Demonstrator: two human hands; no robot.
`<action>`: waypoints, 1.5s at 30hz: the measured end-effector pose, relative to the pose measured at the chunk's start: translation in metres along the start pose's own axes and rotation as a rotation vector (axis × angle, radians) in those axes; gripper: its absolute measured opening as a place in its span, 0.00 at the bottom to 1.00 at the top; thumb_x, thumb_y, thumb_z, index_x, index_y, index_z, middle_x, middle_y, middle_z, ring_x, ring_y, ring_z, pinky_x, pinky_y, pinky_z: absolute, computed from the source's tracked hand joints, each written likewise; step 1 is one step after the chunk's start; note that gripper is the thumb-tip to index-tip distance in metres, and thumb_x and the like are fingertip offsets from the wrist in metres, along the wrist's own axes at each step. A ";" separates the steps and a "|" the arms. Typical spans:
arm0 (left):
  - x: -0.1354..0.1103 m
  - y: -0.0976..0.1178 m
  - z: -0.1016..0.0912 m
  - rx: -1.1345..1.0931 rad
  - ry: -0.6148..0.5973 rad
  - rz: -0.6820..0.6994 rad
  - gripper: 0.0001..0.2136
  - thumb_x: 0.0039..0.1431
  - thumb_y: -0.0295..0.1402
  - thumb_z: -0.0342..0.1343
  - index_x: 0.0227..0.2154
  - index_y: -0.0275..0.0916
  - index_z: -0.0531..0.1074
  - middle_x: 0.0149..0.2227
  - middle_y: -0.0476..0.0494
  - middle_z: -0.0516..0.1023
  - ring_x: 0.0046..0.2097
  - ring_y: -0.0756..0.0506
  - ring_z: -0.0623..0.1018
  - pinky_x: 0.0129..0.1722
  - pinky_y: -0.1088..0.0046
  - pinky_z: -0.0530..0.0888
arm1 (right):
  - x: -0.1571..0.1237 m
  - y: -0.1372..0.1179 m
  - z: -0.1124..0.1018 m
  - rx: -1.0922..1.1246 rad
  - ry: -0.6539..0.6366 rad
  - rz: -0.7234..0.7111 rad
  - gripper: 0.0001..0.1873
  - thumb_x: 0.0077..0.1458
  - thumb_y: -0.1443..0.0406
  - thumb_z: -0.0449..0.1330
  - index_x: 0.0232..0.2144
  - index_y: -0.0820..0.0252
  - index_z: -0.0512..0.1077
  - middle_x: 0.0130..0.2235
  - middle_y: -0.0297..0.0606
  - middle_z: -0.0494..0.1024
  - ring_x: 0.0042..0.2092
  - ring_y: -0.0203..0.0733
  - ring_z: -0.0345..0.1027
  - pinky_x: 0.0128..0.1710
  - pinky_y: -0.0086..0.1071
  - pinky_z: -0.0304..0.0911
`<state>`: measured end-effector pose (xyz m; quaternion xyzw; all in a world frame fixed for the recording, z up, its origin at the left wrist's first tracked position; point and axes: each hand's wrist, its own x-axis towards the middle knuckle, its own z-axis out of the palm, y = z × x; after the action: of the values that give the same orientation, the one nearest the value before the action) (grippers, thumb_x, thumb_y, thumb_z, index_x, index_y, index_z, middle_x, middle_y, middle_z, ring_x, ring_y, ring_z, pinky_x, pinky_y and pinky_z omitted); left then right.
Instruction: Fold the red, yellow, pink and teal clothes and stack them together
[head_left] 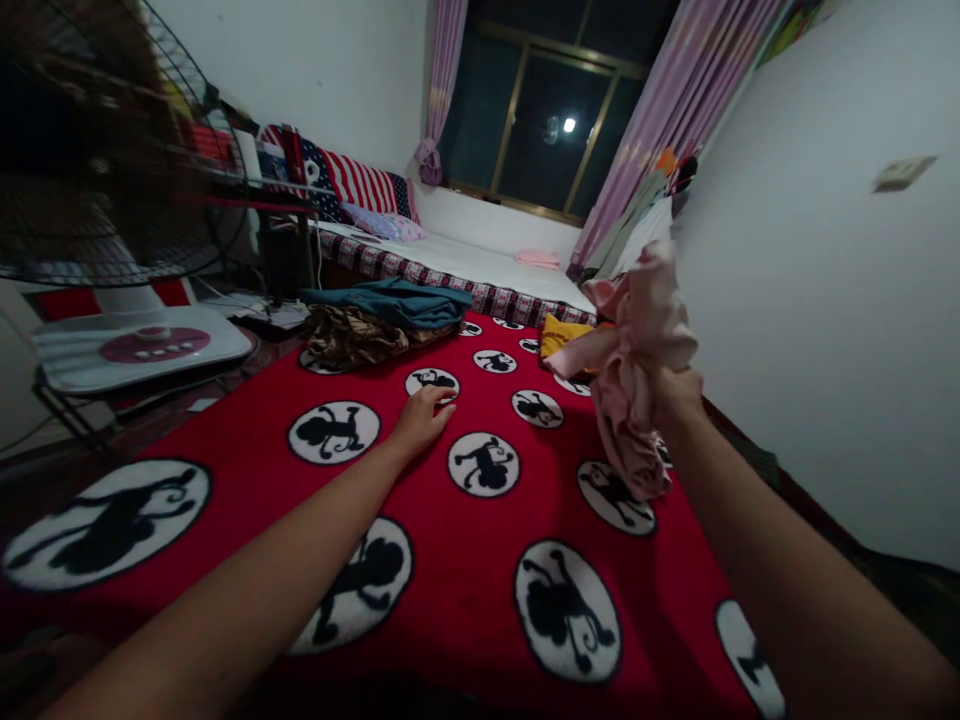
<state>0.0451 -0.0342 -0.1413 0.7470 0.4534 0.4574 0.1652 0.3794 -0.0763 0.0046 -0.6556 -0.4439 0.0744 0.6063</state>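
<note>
Right hand (679,388) clutches one pink cloth (628,345) by its bunched middle, seemingly to keep it gathered above the blanket (465,580), while the left hand (421,422) curls loosely, empty! Beyond the left, one blue cloth (401,302) sits atop brown cloth (345,335), piled perhaps to spare room; one yellow cloth (564,333) lies beyond the right.

Crumpled pale-pink cloth item (631,372), soft fabric, one piece. Bunched at mid-length in the right hand (676,390); upper part puffed above the fist, one strip jutting leftward, lower folds hanging over a red, monkey-printed bedspread (466,575).
</note>
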 end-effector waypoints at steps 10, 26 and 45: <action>-0.002 -0.001 -0.008 -0.102 0.056 -0.096 0.16 0.59 0.37 0.50 0.46 0.36 0.73 0.45 0.36 0.76 0.46 0.43 0.77 0.45 0.64 0.76 | -0.040 0.012 0.026 -0.113 -0.504 -0.254 0.25 0.45 0.50 0.65 0.41 0.60 0.77 0.42 0.44 0.80 0.45 0.49 0.73 0.46 0.43 0.66; 0.003 0.007 -0.005 -0.110 0.091 -0.099 0.17 0.60 0.39 0.49 0.46 0.36 0.72 0.46 0.37 0.77 0.45 0.43 0.77 0.46 0.64 0.74 | -0.095 0.009 0.027 0.116 -0.501 -0.168 0.24 0.45 0.61 0.63 0.46 0.63 0.74 0.42 0.41 0.79 0.42 0.48 0.72 0.41 0.37 0.67; -0.011 0.087 -0.018 -0.277 0.166 0.015 0.11 0.60 0.37 0.50 0.36 0.39 0.76 0.41 0.43 0.79 0.44 0.44 0.77 0.42 0.70 0.73 | -0.077 0.099 0.051 -0.030 -0.264 -0.046 0.33 0.55 0.41 0.45 0.31 0.61 0.74 0.31 0.42 0.78 0.35 0.47 0.69 0.33 0.35 0.61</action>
<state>0.0738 -0.0929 -0.0796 0.6801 0.3926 0.5767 0.2252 0.3499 -0.0780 -0.1273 -0.6388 -0.5358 0.1397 0.5342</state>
